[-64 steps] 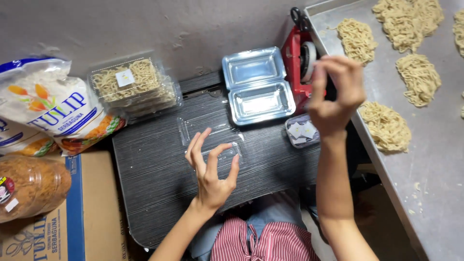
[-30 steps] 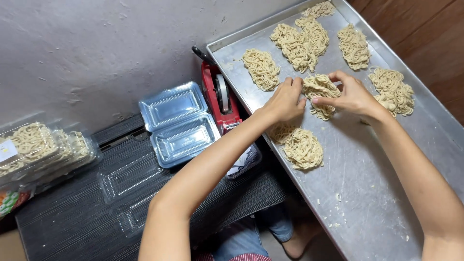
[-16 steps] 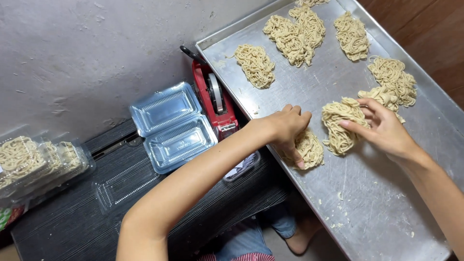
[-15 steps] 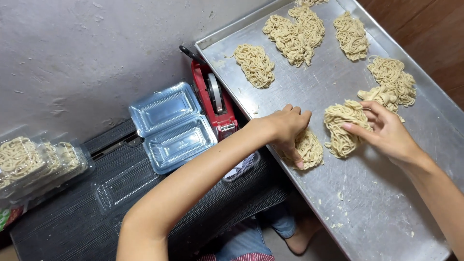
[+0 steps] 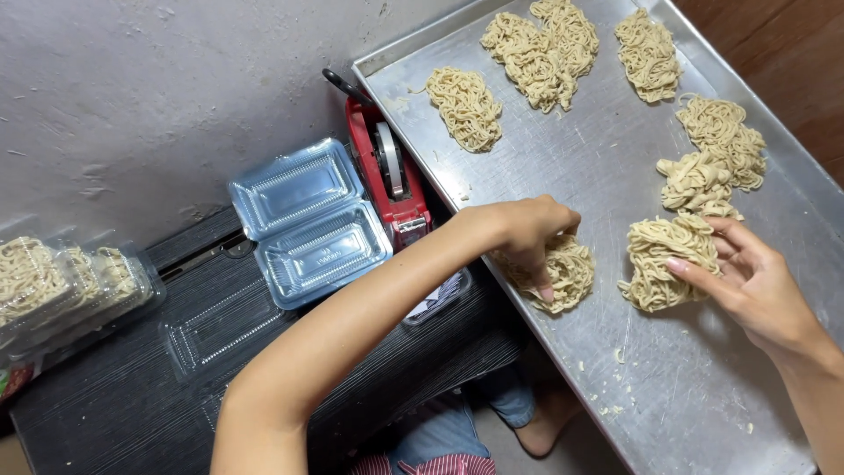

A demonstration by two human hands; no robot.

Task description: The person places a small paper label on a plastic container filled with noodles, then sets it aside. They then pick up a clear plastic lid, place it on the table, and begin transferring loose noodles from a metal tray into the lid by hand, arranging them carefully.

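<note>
My left hand (image 5: 527, 233) reaches across onto the metal tray (image 5: 703, 387) and rests its fingers on a pale noodle nest (image 5: 563, 274) at the tray's near left edge. To its right, my right hand (image 5: 756, 281) cups a second noodle nest (image 5: 661, 262), fingers curled along its right side. Several more nests lie farther up the tray, such as one at top left (image 5: 466, 105) and one at the right edge (image 5: 716, 145).
A red tape dispenser (image 5: 391, 180) stands against the tray's left edge. An open clear plastic clamshell box (image 5: 308, 224) lies on the dark ribbed table (image 5: 114, 387). Another empty clear box (image 5: 215, 330) lies flat nearer. Closed boxes filled with noodles (image 5: 61, 281) sit at far left.
Both hands have drawn noodle nests toward the tray's near part. The right hand pulled its nest down and closer; the left hand now presses on the nearest nest.
</note>
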